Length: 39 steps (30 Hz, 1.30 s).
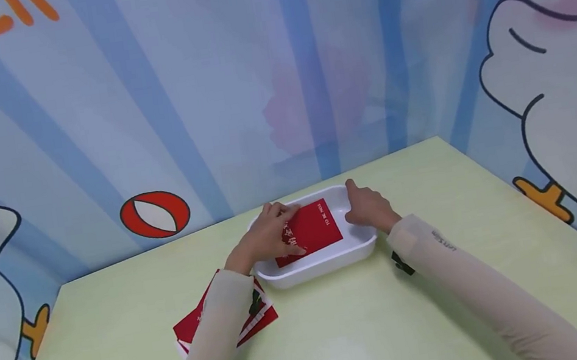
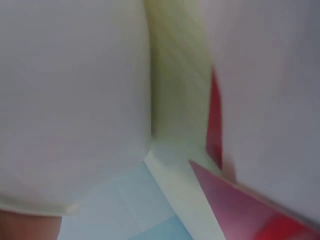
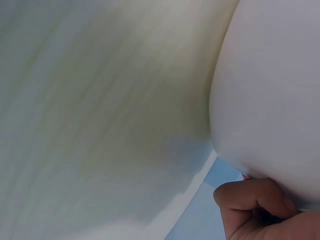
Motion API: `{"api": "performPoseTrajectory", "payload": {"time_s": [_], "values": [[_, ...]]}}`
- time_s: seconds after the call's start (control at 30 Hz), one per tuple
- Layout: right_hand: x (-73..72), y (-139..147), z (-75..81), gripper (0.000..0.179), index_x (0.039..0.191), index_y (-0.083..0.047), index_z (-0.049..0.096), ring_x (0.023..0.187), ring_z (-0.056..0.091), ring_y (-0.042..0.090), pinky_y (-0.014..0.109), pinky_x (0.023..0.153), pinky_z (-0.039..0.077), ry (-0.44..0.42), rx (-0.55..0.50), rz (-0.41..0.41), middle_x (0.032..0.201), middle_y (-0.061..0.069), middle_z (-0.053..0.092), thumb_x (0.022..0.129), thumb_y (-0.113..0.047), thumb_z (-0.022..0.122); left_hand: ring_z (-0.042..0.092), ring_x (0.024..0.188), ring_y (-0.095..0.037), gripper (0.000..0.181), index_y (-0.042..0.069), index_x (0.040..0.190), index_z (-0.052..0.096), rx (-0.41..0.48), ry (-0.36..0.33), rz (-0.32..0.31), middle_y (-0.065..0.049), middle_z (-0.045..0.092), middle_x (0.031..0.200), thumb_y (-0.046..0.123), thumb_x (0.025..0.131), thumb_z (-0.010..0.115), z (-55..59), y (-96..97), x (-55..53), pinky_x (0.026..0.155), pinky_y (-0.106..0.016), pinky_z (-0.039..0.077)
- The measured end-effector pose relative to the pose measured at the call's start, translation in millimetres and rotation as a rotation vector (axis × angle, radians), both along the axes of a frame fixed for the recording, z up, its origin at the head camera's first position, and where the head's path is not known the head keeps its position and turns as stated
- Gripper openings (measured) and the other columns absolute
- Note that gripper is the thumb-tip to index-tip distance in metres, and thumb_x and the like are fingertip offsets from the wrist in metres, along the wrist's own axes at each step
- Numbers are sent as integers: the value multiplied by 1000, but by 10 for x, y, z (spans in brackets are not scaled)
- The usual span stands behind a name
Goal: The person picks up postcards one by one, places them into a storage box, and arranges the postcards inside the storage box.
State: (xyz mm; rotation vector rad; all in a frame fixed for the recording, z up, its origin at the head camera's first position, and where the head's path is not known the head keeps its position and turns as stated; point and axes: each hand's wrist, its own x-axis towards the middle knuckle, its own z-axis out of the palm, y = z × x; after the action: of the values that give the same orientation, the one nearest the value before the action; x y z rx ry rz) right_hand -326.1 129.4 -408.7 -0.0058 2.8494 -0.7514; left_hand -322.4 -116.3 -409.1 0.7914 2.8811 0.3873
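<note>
A white plastic tray (image 1: pixel 309 272) stands near the back edge of the table. Inside it lies a red booklet (image 1: pixel 323 227) with white lettering. The left hand (image 1: pixel 265 235) reaches over the tray's left rim and holds the booklet, thumb on the near side and fingers on the far side. At the opposite end, the right hand (image 1: pixel 370 208) grips the tray's right rim; in the right wrist view its curled fingers (image 3: pixel 250 195) show beside the white wall. The left wrist view is mostly filled by the tray's outer wall (image 2: pixel 70 100).
More red booklets (image 1: pixel 192 322) lie in a loose, fanned pile left of the tray, partly under the left forearm. A printed blue-striped wall (image 1: pixel 231 89) rises behind the pale green table (image 1: pixel 376 327). A small dark object (image 1: pixel 402 263) shows under the right sleeve.
</note>
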Motion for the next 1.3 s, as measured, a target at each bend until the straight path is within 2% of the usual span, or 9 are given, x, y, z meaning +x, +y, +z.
{"api": "performPoseTrajectory", "payload": {"time_s": [0.27, 0.5, 1.0, 1.13, 1.3], "values": [[21, -1, -1, 76, 151, -3, 24, 108, 65, 36, 51, 91, 57, 24, 11, 3, 132, 24, 59, 89, -16, 66, 38, 133, -21, 106, 20, 158, 27, -73, 103, -57, -4, 42, 145, 45, 73, 85, -53, -2, 26, 110, -43, 45], [23, -22, -11, 74, 151, -2, 25, 103, 66, 34, 50, 87, 58, 34, 3, 28, 129, 23, 61, 90, -18, 62, 38, 134, -21, 102, 19, 157, 29, -112, 114, -59, -4, 42, 145, 47, 75, 82, -56, -29, 76, 114, -48, 39], [-21, 33, -10, 76, 152, -3, 23, 111, 64, 36, 53, 92, 56, 11, 14, 8, 134, 23, 58, 90, -19, 63, 35, 133, -20, 101, 14, 157, 30, -152, 127, -92, -5, 39, 146, 49, 76, 80, -49, 40, 51, 106, -39, 48], [-12, 18, -21, 76, 153, -3, 22, 112, 64, 37, 53, 93, 56, 20, 12, 3, 134, 23, 57, 90, -18, 62, 35, 132, -21, 99, 11, 156, 31, -199, 144, -121, -7, 39, 145, 50, 78, 78, -42, 38, 65, 105, -38, 49], [-2, 12, -31, 74, 151, -4, 24, 109, 65, 38, 53, 91, 56, 26, 16, 2, 131, 23, 59, 90, -18, 62, 36, 133, -25, 93, 9, 154, 35, -263, 185, -173, -10, 41, 145, 54, 82, 71, -45, 38, 85, 111, -44, 44]]}}
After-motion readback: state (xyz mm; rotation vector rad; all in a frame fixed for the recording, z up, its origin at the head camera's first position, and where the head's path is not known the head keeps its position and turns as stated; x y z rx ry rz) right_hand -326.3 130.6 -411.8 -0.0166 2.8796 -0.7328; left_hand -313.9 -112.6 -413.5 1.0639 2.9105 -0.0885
